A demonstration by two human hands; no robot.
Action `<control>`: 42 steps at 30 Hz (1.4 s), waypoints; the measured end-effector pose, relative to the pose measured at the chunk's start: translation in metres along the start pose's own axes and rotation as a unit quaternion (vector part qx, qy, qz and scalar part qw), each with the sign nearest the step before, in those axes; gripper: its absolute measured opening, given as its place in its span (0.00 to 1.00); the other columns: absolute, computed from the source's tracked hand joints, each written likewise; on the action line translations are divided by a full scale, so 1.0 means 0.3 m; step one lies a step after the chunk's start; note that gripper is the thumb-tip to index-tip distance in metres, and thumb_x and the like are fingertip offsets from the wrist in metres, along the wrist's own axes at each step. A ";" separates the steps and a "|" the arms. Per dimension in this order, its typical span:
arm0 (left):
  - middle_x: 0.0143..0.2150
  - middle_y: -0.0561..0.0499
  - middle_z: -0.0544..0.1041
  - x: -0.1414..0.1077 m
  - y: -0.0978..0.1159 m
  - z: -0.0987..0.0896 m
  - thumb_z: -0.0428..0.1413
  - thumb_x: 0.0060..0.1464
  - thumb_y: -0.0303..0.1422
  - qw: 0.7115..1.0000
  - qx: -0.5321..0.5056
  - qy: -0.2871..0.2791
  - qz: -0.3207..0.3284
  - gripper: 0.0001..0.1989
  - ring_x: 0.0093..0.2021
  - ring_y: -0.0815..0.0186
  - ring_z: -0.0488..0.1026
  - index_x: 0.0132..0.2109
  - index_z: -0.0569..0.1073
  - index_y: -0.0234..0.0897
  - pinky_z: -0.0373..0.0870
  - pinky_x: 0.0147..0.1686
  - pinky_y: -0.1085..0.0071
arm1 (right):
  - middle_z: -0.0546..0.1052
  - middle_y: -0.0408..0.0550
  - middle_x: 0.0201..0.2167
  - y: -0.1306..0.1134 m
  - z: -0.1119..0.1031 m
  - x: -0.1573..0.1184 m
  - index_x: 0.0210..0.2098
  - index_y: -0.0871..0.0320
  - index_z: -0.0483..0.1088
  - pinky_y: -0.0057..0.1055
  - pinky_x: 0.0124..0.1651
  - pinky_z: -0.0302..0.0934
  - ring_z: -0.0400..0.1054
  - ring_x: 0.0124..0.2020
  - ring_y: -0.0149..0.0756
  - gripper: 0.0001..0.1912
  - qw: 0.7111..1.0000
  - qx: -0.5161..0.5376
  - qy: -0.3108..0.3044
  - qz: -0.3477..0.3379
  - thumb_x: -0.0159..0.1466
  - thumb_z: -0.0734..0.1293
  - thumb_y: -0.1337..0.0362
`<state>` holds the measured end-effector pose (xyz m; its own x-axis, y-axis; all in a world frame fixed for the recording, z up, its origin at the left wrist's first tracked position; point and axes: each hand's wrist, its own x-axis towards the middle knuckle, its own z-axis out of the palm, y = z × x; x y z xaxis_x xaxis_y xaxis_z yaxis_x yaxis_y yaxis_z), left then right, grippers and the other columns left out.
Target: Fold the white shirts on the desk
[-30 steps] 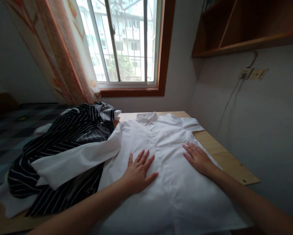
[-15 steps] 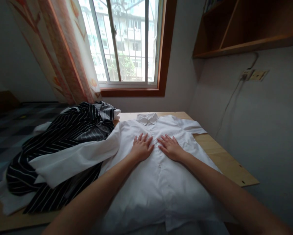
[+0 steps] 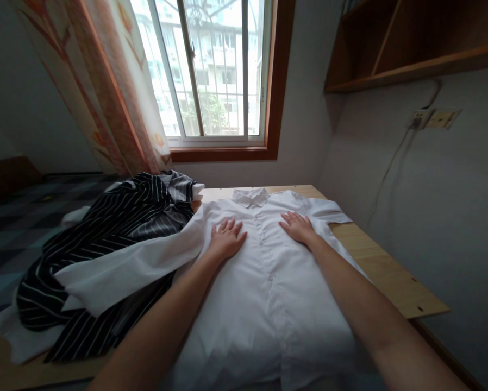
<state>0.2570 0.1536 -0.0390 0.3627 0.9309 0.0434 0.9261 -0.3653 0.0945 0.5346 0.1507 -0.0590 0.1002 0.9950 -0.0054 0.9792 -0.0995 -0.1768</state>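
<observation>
A white long-sleeved button-up shirt (image 3: 264, 293) lies front side up on a wooden board (image 3: 385, 266), its collar toward the window. My left hand (image 3: 227, 239) rests flat on the left part of the shirt's chest, fingers spread. On the other side of the button line, my right hand (image 3: 298, 227) lies with its fingers stretched out on the cloth. Neither hand grips anything. The left sleeve stretches out over a black garment with white stripes (image 3: 117, 233). Part of the shirt's lower hem is dim at the bottom edge.
A checked bed cover (image 3: 7, 233) is at the left. Ahead are a window (image 3: 219, 81) and a patterned curtain (image 3: 101, 87). A wooden shelf (image 3: 411, 68) hangs at upper right, above a wall socket (image 3: 443, 118) with a plugged-in cord.
My hands have slid apart across the shirt, the left one to the left and the right one to the right and slightly farther up. The view has shifted a little.
</observation>
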 end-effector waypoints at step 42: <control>0.73 0.48 0.53 0.100 -0.054 0.001 0.37 0.65 0.51 0.998 0.007 0.000 0.061 0.31 0.72 0.55 0.48 0.69 0.59 0.43 0.44 0.68 0.55 | 0.53 0.46 0.71 -0.086 0.009 -0.023 0.68 0.49 0.56 0.49 0.70 0.35 0.45 0.71 0.40 0.29 0.996 0.023 0.015 -0.086 0.71 0.51 0.49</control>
<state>0.2529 0.1873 -0.0395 0.4727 0.8796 0.0545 0.8765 -0.4756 0.0748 0.5081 0.1464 -0.0571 -0.0618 0.9963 0.0590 0.9733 0.0733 -0.2176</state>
